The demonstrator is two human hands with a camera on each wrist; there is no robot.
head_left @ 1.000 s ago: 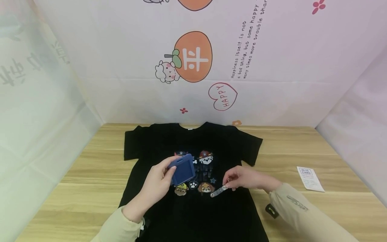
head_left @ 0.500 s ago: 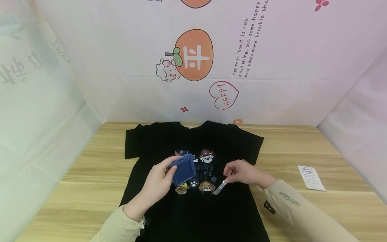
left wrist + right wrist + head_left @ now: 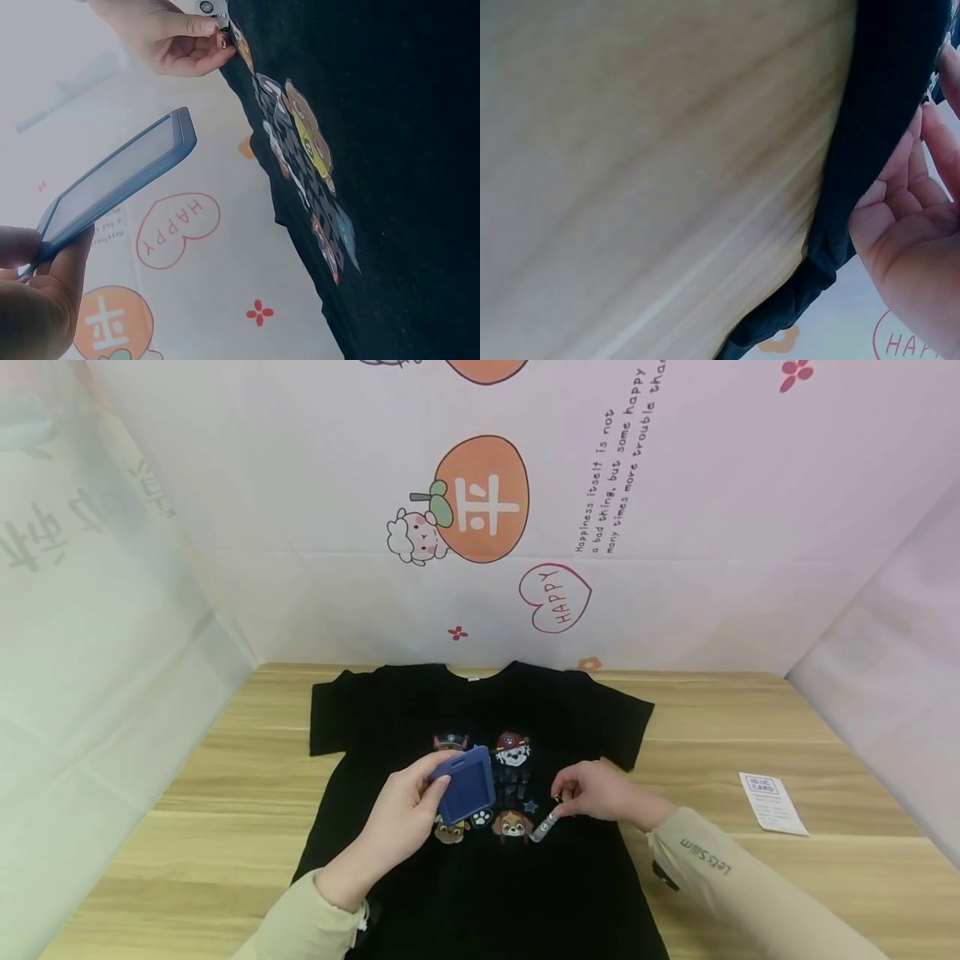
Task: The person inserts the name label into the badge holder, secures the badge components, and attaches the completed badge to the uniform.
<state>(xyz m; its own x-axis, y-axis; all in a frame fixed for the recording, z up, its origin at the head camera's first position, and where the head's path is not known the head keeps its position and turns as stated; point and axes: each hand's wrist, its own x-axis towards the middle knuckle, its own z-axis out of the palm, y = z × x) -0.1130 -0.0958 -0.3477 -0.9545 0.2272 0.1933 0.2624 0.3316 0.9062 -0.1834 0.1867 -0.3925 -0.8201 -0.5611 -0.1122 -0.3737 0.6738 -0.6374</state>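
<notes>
My left hand [image 3: 401,814] pinches a blue badge holder [image 3: 468,787] by its slotted end, thumb on the front face. The holder is tilted above the printed front of a black T-shirt [image 3: 480,902]. In the left wrist view, its blue frame [image 3: 185,139] shows almost edge-on. To the right, my right hand [image 3: 603,789] pinches a small strap clip [image 3: 543,828] between thumb and fingertips; the strap's free end points down and left beside a printed dog face. In the right wrist view my right hand [image 3: 911,232] is partly cut off by the frame edge.
On the wooden table [image 3: 750,718], a white ID/IC card [image 3: 772,803] lies right of the shirt. A small black item [image 3: 664,875] shows partly under the right sleeve. Printed white cloth [image 3: 315,527] walls stand behind and at both sides.
My left hand has shifted slightly right with the badge holder. My right hand has risen a little, and the strap clip now hangs more steeply.
</notes>
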